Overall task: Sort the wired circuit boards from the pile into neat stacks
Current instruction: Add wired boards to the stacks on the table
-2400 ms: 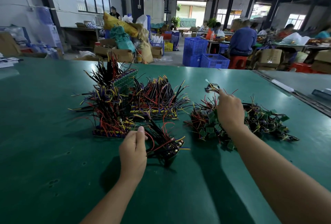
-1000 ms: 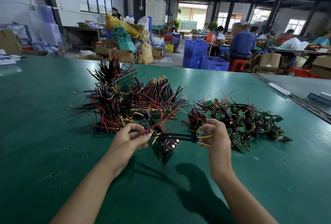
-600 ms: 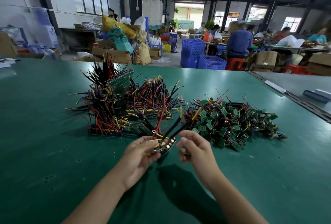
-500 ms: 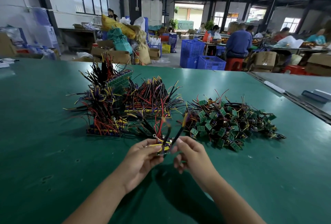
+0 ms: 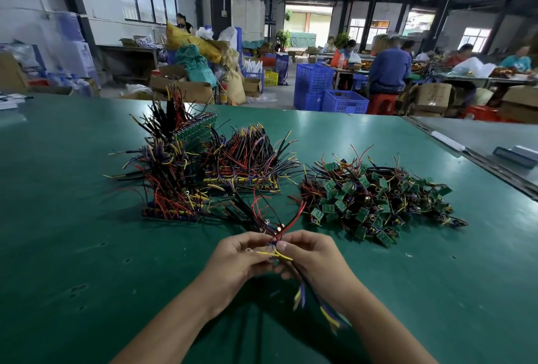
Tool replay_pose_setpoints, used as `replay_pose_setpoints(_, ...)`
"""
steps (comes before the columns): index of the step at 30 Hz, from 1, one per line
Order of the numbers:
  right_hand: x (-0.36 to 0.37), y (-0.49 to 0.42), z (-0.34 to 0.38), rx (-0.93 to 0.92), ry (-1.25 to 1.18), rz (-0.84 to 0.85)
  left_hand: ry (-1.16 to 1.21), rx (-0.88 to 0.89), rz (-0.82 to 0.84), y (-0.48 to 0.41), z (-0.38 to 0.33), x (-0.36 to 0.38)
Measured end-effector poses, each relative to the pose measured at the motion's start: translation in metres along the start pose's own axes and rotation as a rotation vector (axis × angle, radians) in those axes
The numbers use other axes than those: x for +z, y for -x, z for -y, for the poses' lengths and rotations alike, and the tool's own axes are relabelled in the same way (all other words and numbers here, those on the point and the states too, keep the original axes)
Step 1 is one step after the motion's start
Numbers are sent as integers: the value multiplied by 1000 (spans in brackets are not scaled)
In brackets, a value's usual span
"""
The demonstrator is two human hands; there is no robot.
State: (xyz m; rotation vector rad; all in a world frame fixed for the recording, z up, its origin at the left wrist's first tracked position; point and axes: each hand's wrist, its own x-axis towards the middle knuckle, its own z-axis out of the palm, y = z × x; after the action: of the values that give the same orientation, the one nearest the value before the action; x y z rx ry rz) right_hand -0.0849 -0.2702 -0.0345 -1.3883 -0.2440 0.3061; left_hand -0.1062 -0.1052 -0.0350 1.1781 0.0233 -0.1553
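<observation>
Near the table's front, my left hand [image 5: 237, 259] and my right hand [image 5: 310, 257] meet and together pinch a small bunch of wired circuit boards [image 5: 276, 240]. Red and black wires rise from it; yellow and purple ones hang below my right wrist. The loose pile of small green boards with tangled wires [image 5: 375, 200] lies right of my hands. Sorted stacks stand to the left: a near stack [image 5: 171, 189], a middle stack [image 5: 247, 162] and a taller far stack [image 5: 189, 127], all bristling with wires.
The green table [image 5: 87, 247] spreads wide on both sides of my hands. A second table edge with a white bar [image 5: 448, 141] runs at the right. Beyond the table are blue crates [image 5: 329, 93], cardboard boxes and several seated people.
My right hand left the loose pile and came to the left hand. Both hands lifted the small bunch off the table, drew it toward me and turned it, so some wires now hang down.
</observation>
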Motion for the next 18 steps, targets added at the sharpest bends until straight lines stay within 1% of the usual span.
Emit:
replay_pose_setpoints(5, -2, 3, 2, -12, 38, 12, -172, 85, 7, 6, -1, 4)
replay_pose_setpoints(8, -1, 4, 2, -9, 42, 25, -218, 101, -12, 6, 0, 3)
replay_pose_setpoints(11, -4, 3, 1, 7, 33, 53, -180, 97, -17, 5, 0, 2)
replay_pose_setpoints(13, -7, 3, 1, 12, 74, 67, -139, 82, -32, 4, 2, 1)
replay_pose_setpoints(15, -7, 3, 0, 3, 120, 63, -147, 77, -26, 3, 2, 0)
replay_pose_setpoints(18, -6, 3, -2, -22, 117, 41, -178, 97, -34, 2, 3, -1)
